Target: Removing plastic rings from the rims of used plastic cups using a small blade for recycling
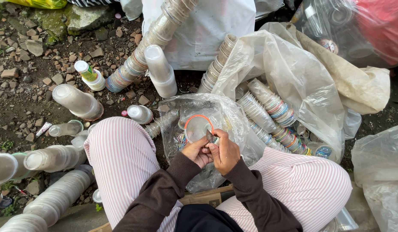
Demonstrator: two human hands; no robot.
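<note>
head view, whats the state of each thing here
cup: held in both hands, mouth up
left hand: gripping cup rim
right hand: pinching small blade
small blade: at cup rim
clear bag: open
cup stacks: nested, lying down

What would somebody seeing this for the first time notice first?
At centre, the left hand and right hand meet on a clear plastic cup with an orange rim, over a clear plastic bag. Long stacks of nested cups fill an open sack to the right, and more stacked cups lie on the stony ground at left.
</note>
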